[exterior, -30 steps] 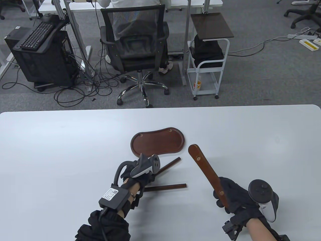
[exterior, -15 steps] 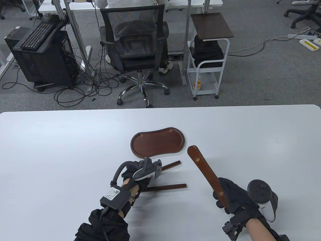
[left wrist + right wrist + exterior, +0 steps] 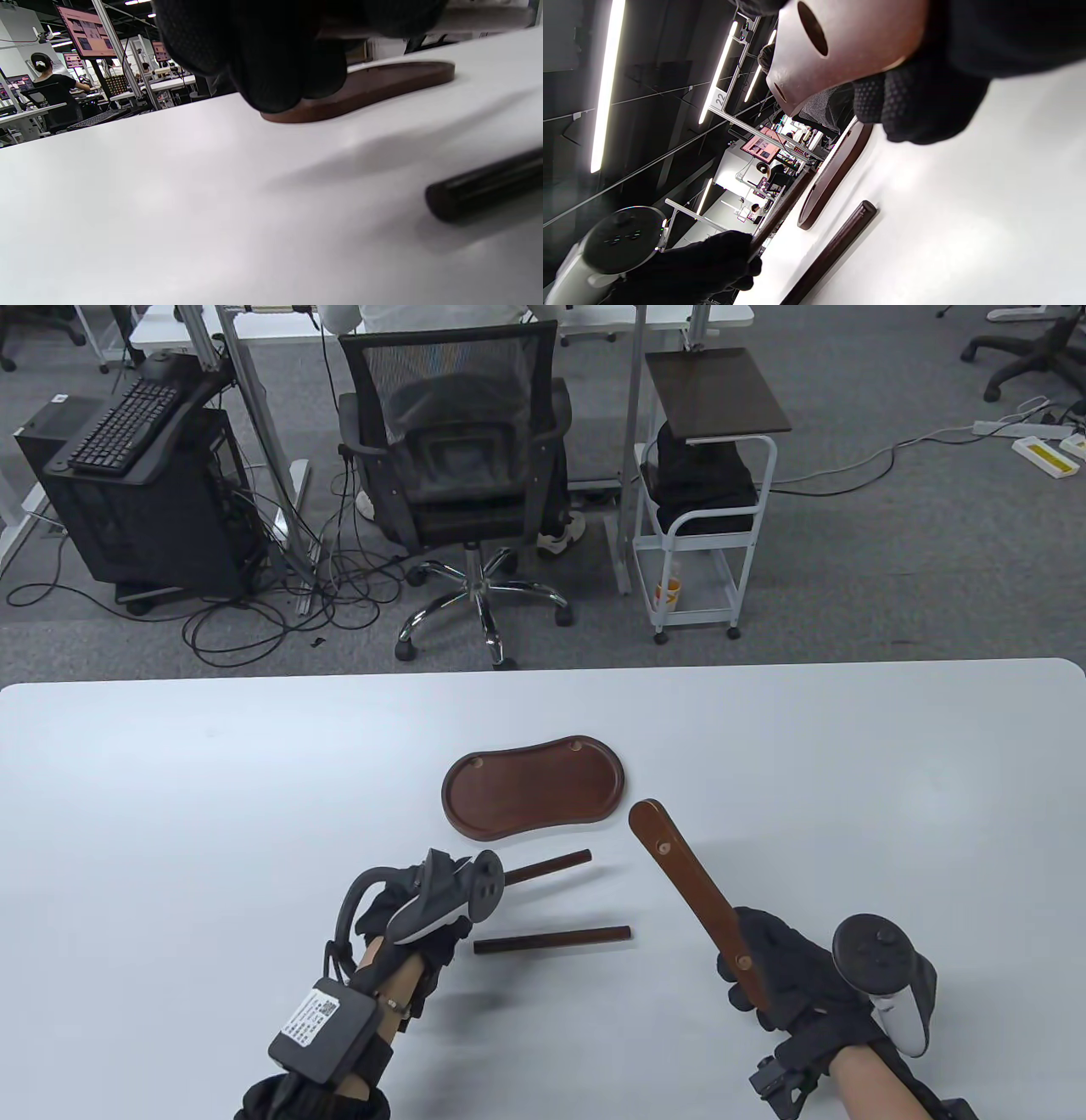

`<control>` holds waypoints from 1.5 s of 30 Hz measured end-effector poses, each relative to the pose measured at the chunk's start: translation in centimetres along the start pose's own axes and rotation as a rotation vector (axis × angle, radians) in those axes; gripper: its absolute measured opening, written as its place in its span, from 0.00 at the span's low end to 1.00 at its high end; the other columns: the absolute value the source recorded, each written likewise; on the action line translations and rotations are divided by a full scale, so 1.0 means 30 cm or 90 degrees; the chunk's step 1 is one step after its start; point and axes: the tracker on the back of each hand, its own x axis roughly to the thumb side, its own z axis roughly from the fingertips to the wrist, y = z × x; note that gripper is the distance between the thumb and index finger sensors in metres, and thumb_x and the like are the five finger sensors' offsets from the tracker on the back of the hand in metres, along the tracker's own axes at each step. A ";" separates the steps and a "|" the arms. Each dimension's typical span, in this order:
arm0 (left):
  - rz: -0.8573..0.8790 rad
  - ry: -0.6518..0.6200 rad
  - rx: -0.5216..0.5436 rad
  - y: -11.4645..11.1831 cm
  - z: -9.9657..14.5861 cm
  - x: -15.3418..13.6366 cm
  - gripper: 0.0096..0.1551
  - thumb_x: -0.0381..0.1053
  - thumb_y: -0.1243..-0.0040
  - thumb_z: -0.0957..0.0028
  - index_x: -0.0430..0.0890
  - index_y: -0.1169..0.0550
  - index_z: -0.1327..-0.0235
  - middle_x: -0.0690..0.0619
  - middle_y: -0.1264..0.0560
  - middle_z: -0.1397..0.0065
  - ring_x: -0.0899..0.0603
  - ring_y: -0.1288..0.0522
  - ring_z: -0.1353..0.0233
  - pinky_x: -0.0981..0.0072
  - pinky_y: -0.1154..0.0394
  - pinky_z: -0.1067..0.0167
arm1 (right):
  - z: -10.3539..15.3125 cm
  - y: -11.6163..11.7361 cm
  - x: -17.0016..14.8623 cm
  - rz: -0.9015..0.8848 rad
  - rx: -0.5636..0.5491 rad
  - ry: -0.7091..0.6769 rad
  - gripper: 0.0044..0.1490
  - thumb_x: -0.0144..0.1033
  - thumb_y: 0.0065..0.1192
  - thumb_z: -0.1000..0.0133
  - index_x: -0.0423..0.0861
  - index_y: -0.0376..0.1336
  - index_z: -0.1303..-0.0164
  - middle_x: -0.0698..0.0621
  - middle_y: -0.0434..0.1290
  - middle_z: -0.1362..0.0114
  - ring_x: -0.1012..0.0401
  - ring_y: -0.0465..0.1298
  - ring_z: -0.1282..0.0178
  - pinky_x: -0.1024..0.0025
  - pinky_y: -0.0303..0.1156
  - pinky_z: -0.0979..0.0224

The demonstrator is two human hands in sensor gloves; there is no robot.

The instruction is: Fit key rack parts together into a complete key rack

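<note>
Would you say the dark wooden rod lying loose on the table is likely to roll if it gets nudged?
Probably. The rod looks round, so a sideways nudge could roll it. It looks stiff and straight, unlikely to flex. Its glossy finish may be a little slippery for gloved fingers.

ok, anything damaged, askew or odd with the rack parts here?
Nothing stands out. The brown kidney-shaped wooden tray lies flat and one dark wooden rod lies loose; the left hand holds another rod, the right hand the flat wooden bar.

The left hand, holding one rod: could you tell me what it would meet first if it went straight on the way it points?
Probably the flat wooden bar that the right hand holds; heights are unclear.
</note>
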 end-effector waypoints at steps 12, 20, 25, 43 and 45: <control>0.110 -0.066 0.194 0.147 0.157 0.028 0.29 0.59 0.49 0.41 0.53 0.34 0.27 0.57 0.22 0.33 0.49 0.19 0.35 0.52 0.25 0.33 | 0.004 0.013 0.001 -0.032 0.005 -0.012 0.38 0.48 0.44 0.36 0.32 0.62 0.29 0.33 0.82 0.46 0.44 0.85 0.65 0.58 0.82 0.73; 0.090 -0.104 0.182 0.061 0.142 0.091 0.30 0.59 0.53 0.40 0.51 0.36 0.26 0.57 0.22 0.34 0.51 0.18 0.39 0.55 0.23 0.35 | 0.008 0.026 -0.008 -0.057 0.018 -0.020 0.38 0.49 0.44 0.36 0.32 0.62 0.29 0.33 0.82 0.46 0.44 0.85 0.65 0.58 0.81 0.73; 0.139 -0.113 0.170 0.048 0.139 0.098 0.30 0.58 0.53 0.40 0.50 0.36 0.26 0.57 0.22 0.36 0.53 0.17 0.43 0.57 0.22 0.38 | 0.014 0.033 -0.003 -0.063 0.024 -0.026 0.39 0.49 0.43 0.36 0.32 0.62 0.29 0.34 0.82 0.46 0.44 0.85 0.65 0.58 0.81 0.73; 0.159 -0.141 0.134 0.021 0.137 0.139 0.29 0.58 0.52 0.40 0.49 0.34 0.27 0.56 0.19 0.39 0.55 0.15 0.48 0.59 0.20 0.42 | 0.014 0.031 -0.004 -0.063 0.020 -0.035 0.38 0.49 0.44 0.36 0.33 0.62 0.29 0.33 0.81 0.45 0.43 0.85 0.65 0.58 0.81 0.72; 0.167 -0.144 0.135 0.020 0.138 0.142 0.29 0.58 0.52 0.40 0.50 0.33 0.27 0.57 0.19 0.40 0.56 0.15 0.49 0.59 0.20 0.42 | 0.013 0.030 -0.005 -0.055 0.017 -0.041 0.37 0.49 0.45 0.36 0.35 0.62 0.28 0.33 0.81 0.45 0.43 0.85 0.64 0.58 0.81 0.72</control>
